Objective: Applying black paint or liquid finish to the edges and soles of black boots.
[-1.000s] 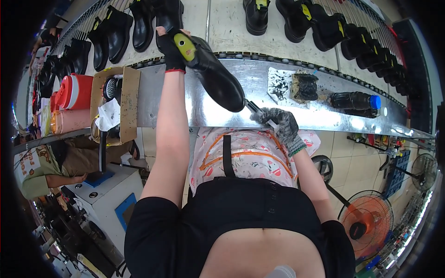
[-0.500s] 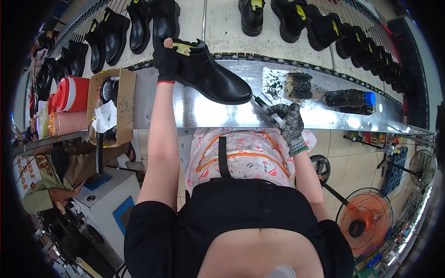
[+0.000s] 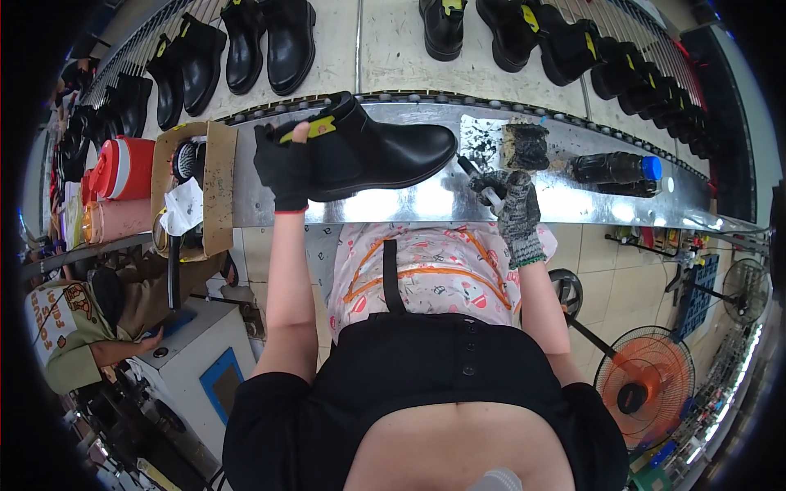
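A glossy black ankle boot (image 3: pixel 393 151) with a yellow tag is held over the metal ledge, its toe pointing right. My left hand (image 3: pixel 282 168), in a black glove with a bare thumb, is closed round the boot's upper end. On the right, my right hand (image 3: pixel 516 204) wears a grey knitted glove. It grips a slim black-and-white pen-like tool (image 3: pixel 467 167), whose dark end lies close beside the toe. Whether that end touches the leather I cannot tell.
Several black boots (image 3: pixel 290 49) stand on the conveyor (image 3: pixel 385 49) beyond the metal ledge (image 3: pixel 573 192). Right of the boot lie a stained white sheet (image 3: pixel 481 135), a blackened sponge-like block (image 3: pixel 526 147) and a dark bottle (image 3: pixel 610 169). Leftward are a cardboard box (image 3: pixel 219 176) and a red jug (image 3: pixel 131 166).
My left hand has brought the boot nearer to me and levelled it, toe swinging slightly up and right. The right hand and its tool have shifted only slightly.
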### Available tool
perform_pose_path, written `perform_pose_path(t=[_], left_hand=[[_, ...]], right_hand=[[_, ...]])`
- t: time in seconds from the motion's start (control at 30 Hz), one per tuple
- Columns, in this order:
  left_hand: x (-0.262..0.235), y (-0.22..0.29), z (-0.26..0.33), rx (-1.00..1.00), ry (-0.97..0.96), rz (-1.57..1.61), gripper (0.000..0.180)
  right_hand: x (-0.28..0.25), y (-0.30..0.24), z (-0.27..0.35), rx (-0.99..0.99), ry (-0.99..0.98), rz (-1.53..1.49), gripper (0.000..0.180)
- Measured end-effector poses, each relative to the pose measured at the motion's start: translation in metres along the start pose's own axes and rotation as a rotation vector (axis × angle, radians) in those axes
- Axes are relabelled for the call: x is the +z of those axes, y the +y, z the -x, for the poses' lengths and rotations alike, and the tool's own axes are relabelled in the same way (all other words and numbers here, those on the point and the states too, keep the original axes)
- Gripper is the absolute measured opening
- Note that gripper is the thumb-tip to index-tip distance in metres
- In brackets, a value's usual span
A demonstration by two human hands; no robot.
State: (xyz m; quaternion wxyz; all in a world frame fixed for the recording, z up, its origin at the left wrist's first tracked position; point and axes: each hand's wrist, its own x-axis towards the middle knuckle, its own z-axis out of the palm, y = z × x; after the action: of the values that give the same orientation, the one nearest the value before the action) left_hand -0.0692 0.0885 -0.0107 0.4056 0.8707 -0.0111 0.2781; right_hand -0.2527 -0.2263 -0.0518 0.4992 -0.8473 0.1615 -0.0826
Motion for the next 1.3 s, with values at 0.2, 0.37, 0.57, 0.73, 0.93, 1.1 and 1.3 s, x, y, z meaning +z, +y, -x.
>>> perform_pose_path(t=[0.2,0.37,0.57,0.73,0.93,1.1,1.3], left_hand=[[-0.031,0.013,0.039,0.027,-0.055,0.113,0.063],[-0.052,0.05,0.066,-0.107,-0.248,0.162,0.073],[-0.061,0.061,0.089,-0.563,-0.708,0.668,0.068],[-0.049,0.067,0.11,-0.775,-0.901,0.803,0.059],[-0.043,0.079,0.12,-0.876,-0.943,0.909,0.054],[-0.043,0.087,0.119,-0.913,-0.983,0.898,0.052],[-0.036,0.09,0.127,-0.946,-0.948,1.033,0.049]], right_hand=[[-0.006,-0.061,0.002,-0.07,0.0,-0.044,0.012],[-0.009,-0.065,0.002,-0.077,-0.024,0.089,0.013],[-0.01,-0.075,0.007,-0.167,-0.08,-0.108,0.02],[-0.02,-0.083,0.019,-0.321,-0.156,0.231,0.022],[-0.03,-0.079,0.03,-0.231,-0.198,0.141,0.02],[-0.041,-0.068,0.039,-0.329,-0.196,0.356,0.015],[-0.068,-0.098,0.055,-0.223,-0.331,0.194,0.015]])
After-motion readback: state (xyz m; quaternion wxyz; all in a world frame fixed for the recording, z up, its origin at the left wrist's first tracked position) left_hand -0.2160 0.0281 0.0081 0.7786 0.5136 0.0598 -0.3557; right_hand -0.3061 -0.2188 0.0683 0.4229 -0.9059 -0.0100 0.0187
